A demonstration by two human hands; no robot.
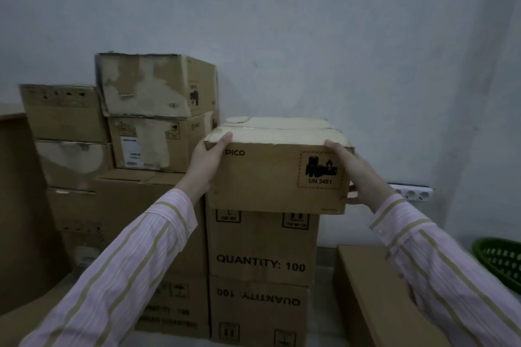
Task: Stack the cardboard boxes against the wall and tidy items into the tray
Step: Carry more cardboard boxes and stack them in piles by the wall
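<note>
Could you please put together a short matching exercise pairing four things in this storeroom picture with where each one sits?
Things:
1. PICO box
2. green basket
3. socket strip
4. upside-down QUANTITY box

Places:
A. low at the far right edge
B. on the wall, just past the right hand
C. top of the near stack, held by the left hand and the right hand
D. lowest visible in the near stack

Pairs: 1-C, 2-A, 3-B, 4-D
</note>
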